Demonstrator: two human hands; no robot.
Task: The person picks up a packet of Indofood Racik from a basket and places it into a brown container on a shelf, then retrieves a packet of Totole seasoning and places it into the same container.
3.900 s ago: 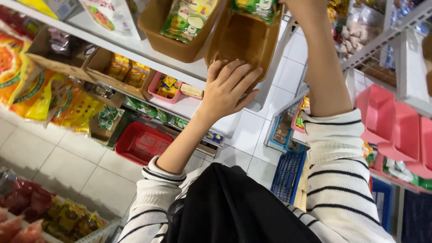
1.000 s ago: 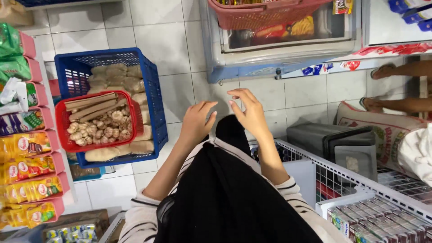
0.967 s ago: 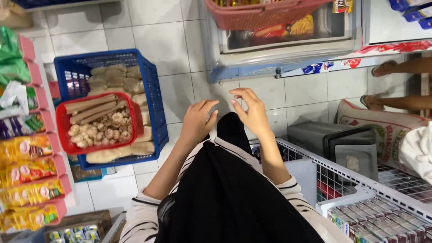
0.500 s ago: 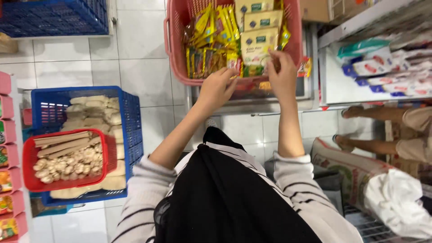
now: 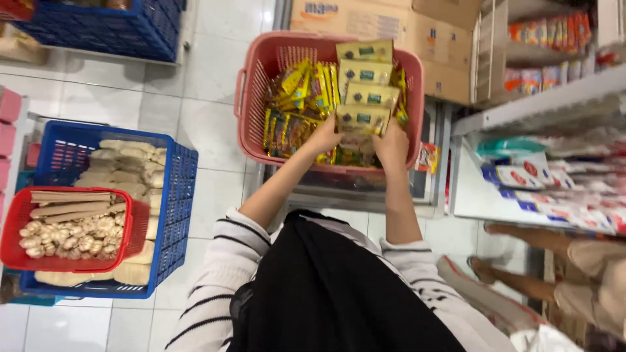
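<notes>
While both hands work in the pink plastic basket (image 5: 251, 130) | left hand (image 5: 324, 138) and right hand (image 5: 392, 145) hold flat tan-gold packets (image 5: 362, 120) | step: arranging packets | next: careful, even placing

One pink plastic basket (image 5: 251, 98) holds four tan sachet packs (image 5: 364, 98) stacked in a row, beside a heap of yellow packets (image 5: 297, 104) too jumbled to count. Two blue crates (image 5: 173, 189) stand on the floor, one red basket (image 5: 65, 261) rests on the nearer. Two hands, left hand (image 5: 324, 137) and right hand (image 5: 392, 145), are in the pink basket.
</notes>
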